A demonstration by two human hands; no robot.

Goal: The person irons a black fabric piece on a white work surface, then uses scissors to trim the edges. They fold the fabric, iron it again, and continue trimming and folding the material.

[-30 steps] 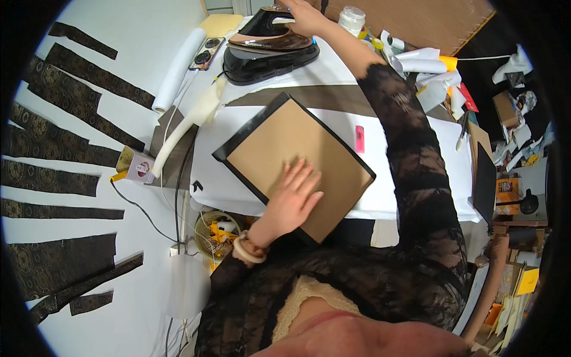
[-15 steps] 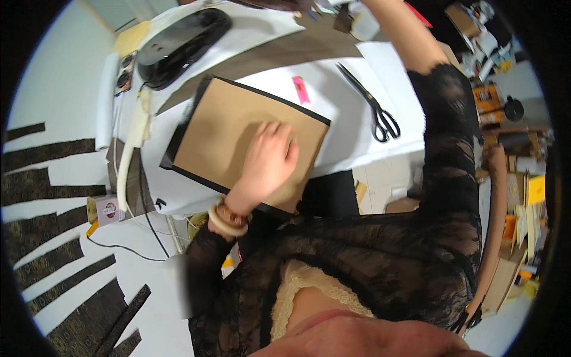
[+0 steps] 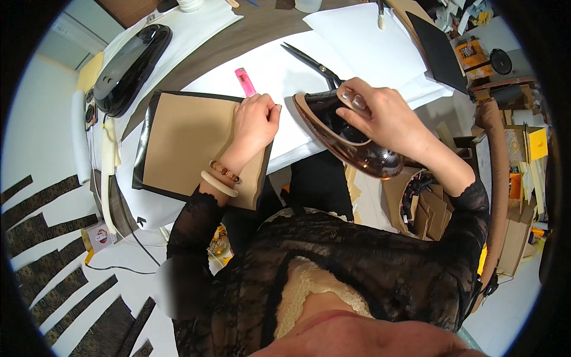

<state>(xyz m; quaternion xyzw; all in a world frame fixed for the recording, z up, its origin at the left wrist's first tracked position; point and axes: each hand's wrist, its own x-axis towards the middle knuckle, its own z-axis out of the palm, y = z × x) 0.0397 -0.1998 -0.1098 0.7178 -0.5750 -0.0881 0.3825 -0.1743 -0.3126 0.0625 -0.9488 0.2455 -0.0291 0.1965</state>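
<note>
A flat tan board (image 3: 184, 134) with black edging lies tilted at the near edge of the white-covered table. My left hand (image 3: 256, 122) presses on its right part, fingers curled at the far right edge. In my right hand (image 3: 380, 113) is a brown and black clothes iron (image 3: 363, 152), gripped by its handle and tipped in the air right of the board. Beyond the board lies a small pink lighter-like object (image 3: 244, 82). Black scissors (image 3: 312, 64) lie on the white sheet, their handles partly hidden behind the iron and my right hand.
A glossy black oblong appliance (image 3: 132, 70) stands at the far left. White sheets (image 3: 369, 35), a brush (image 3: 381, 16) and a black panel (image 3: 437, 53) are at the far right. A cardboard box (image 3: 395, 196) sits below on the right. Dark patterned strips (image 3: 44, 220) lie at left.
My right hand has come back from the far side and now carries the iron over the right of the table. My left hand has shifted towards the board's far right edge. The view has turned.
</note>
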